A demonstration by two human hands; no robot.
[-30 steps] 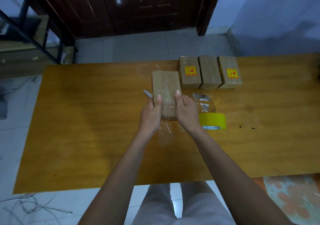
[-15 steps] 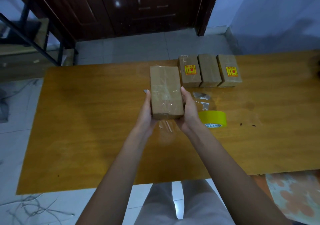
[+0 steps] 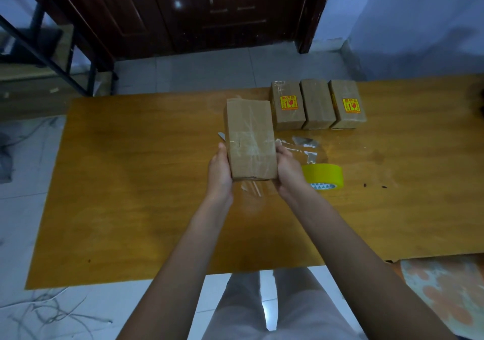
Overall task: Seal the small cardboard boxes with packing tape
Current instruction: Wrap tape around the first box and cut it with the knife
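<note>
I hold a small brown cardboard box (image 3: 250, 138) above the wooden table (image 3: 136, 187), its top face crossed by clear tape. My left hand (image 3: 219, 169) grips its left side and my right hand (image 3: 288, 168) grips its right side, fingers underneath. A yellow roll of packing tape (image 3: 324, 175) lies flat on the table just right of my right hand. Three more taped boxes stand in a row at the table's far edge: one with a yellow sticker (image 3: 287, 105), a plain one (image 3: 317, 104), and another stickered one (image 3: 347, 104).
Scraps of clear tape (image 3: 305, 144) lie between the roll and the row of boxes, and more (image 3: 250, 187) below the held box. A blade tip (image 3: 222, 136) pokes out left of the box. A dark door (image 3: 209, 9) and tiled floor lie beyond.
The box has been lifted off the table and raised toward me. My thumbs moved from its top face to its sides, with both hands now cradling it.
</note>
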